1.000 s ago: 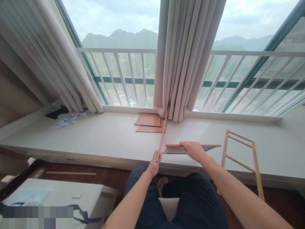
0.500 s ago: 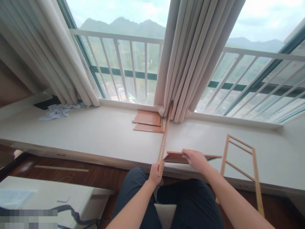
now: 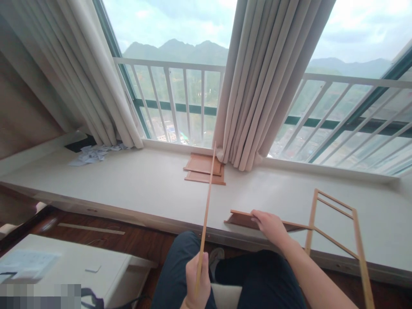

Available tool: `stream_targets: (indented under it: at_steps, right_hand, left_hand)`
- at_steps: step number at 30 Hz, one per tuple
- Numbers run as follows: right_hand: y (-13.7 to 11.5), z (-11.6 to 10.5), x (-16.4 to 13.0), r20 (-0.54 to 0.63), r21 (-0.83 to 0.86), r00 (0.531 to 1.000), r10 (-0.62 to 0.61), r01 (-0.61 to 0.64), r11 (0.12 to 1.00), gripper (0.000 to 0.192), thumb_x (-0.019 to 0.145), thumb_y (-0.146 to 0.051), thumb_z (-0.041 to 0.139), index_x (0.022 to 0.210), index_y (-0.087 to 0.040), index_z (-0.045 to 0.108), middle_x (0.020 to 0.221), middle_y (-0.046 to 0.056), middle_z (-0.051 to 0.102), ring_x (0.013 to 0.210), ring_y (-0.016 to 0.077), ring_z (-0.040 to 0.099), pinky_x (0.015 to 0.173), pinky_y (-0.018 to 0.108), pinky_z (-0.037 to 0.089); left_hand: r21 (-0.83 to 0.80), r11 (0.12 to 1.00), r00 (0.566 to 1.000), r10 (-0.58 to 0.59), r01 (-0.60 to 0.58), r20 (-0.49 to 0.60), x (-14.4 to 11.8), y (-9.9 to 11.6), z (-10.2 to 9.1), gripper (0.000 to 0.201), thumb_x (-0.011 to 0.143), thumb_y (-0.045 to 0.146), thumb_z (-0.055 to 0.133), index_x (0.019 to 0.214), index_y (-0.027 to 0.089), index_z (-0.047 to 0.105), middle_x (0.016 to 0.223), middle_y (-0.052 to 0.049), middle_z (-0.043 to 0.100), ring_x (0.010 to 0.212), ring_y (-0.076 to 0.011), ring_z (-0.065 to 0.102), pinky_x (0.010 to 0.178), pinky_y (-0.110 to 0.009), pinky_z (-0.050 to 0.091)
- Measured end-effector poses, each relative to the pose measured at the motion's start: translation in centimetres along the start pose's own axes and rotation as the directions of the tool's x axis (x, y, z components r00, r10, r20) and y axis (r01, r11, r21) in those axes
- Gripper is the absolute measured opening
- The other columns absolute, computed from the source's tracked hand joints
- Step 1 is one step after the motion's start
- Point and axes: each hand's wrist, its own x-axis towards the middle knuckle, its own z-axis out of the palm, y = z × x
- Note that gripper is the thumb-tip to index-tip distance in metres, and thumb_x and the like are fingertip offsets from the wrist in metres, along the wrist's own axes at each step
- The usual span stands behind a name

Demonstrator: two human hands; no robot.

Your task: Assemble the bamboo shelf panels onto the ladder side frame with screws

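Currently left hand [image 3: 197, 279] fist-grips long thin wooden slat [image 3: 206, 210], angled up clear of ledge; right hand [image 3: 269, 223] pinches brown wooden panel [image 3: 240, 218] edge, tilting it off white windowsill [image 3: 144, 184].

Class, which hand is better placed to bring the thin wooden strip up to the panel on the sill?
Left: the left hand already grips the wooden strip; the right hand holds the panel.
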Motion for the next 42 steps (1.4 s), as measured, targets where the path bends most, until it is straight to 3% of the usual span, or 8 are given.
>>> stream_targets:
  at_steps: [5, 12, 17, 22, 29, 33, 36, 42]
  right_hand:
    - [-0.2, 0.3, -0.2, -0.012, 0.006, 1.000, 0.006, -0.006, 1.000, 0.016, 0.102, -0.024, 0.049, 0.094, -0.025, 0.063, 0.091, 0.004, 0.076, 0.083, 0.0235, 0.070, 0.068, 0.030, 0.036]
    - [-0.1, 0.2, -0.1, 0.009, 0.002, 1.000, -0.003, 0.003, 1.000, 0.017, 0.102, -0.026, 0.049, 0.094, -0.025, 0.064, 0.094, 0.003, 0.076, 0.085, 0.0226, 0.069, 0.069, 0.029, 0.035]
    - [0.5, -0.3, 0.6, 0.041, -0.017, 0.999, -0.030, 0.031, 0.999, 0.019, 0.103, -0.029, 0.048, 0.095, -0.025, 0.064, 0.094, 0.003, 0.075, 0.086, 0.0219, 0.067, 0.069, 0.029, 0.035]
    - [1.1, -0.4, 2.5, 0.039, -0.038, 0.996, -0.083, 0.084, 0.996, 0.019, 0.103, -0.028, 0.049, 0.096, -0.024, 0.066, 0.093, 0.004, 0.075, 0.085, 0.0217, 0.066, 0.072, 0.030, 0.035]
    - [0.8, 0.2, 5.7, 0.040, 0.002, 0.971, -0.238, 0.238, 0.971, 0.015, 0.101, -0.021, 0.053, 0.098, -0.022, 0.067, 0.092, 0.003, 0.073, 0.089, 0.0208, 0.065, 0.077, 0.030, 0.034]
    - [1.0, 0.4, 6.1, 0.014, -0.002, 0.958, -0.287, 0.287, 0.958, 0.013, 0.100, -0.020, 0.055, 0.099, -0.022, 0.068, 0.089, 0.003, 0.073, 0.089, 0.0219, 0.064, 0.079, 0.032, 0.033]
    - [1.1, 0.4, 5.9, -0.003, 0.003, 0.950, -0.312, 0.312, 0.950, 0.014, 0.100, -0.019, 0.055, 0.099, -0.022, 0.069, 0.091, 0.004, 0.074, 0.090, 0.0220, 0.063, 0.082, 0.034, 0.032]
    - [1.1, 0.4, 5.7, -0.042, 0.030, 0.937, -0.346, 0.347, 0.937, 0.014, 0.099, -0.019, 0.057, 0.098, -0.024, 0.070, 0.096, 0.004, 0.077, 0.093, 0.0220, 0.063, 0.089, 0.037, 0.032]
  left_hand:
    - [0.031, 0.999, 0.997, 0.043, -0.041, -0.064, 1.8, 0.3, 0.7, 0.056, 0.100, 0.064, 0.029, 0.059, 0.025, 0.033, 0.056, -0.001, 0.040, 0.053, -0.0168, 0.040, 0.054, -0.032, 0.039]
    - [0.003, 0.979, 0.971, 0.204, -0.205, -0.122, 8.1, -1.3, 5.3, 0.054, 0.101, 0.057, 0.037, 0.059, 0.023, 0.036, 0.052, 0.002, 0.037, 0.050, -0.0138, 0.036, 0.054, -0.030, 0.032]
    - [-0.015, 0.966, 0.966, 0.258, -0.258, -0.025, 11.5, -2.7, 7.5, 0.051, 0.097, 0.056, 0.045, 0.059, 0.022, 0.038, 0.051, 0.003, 0.036, 0.050, -0.0126, 0.034, 0.053, -0.028, 0.029]
    - [-0.125, 0.945, 0.951, 0.307, -0.301, 0.030, 14.1, -3.2, 9.0, 0.037, 0.093, 0.049, 0.053, 0.068, 0.022, 0.044, 0.067, 0.001, 0.046, 0.064, -0.0156, 0.046, 0.062, -0.028, 0.042]
    - [-0.199, 0.934, 0.914, 0.338, -0.297, 0.224, 14.6, -4.8, 11.2, 0.023, 0.088, 0.038, 0.063, 0.078, 0.022, 0.051, 0.083, -0.003, 0.050, 0.083, -0.0204, 0.051, 0.079, -0.035, 0.050]
    - [-0.201, 0.932, 0.914, 0.342, -0.300, 0.218, 14.2, -5.6, 11.2, 0.012, 0.092, 0.033, 0.058, 0.089, 0.021, 0.054, 0.091, -0.005, 0.052, 0.089, -0.0217, 0.052, 0.087, -0.039, 0.049]
    - [-0.223, 0.932, 0.913, 0.335, -0.285, 0.233, 14.2, -5.7, 10.9, 0.016, 0.092, 0.033, 0.057, 0.101, 0.020, 0.054, 0.100, -0.007, 0.055, 0.096, -0.0224, 0.054, 0.092, -0.041, 0.048]
    - [-0.320, 0.940, 0.853, 0.260, -0.117, 0.452, 14.9, -5.3, 10.7, 0.017, 0.093, 0.034, 0.054, 0.102, 0.020, 0.056, 0.092, -0.004, 0.061, 0.082, -0.0181, 0.057, 0.079, -0.033, 0.049]
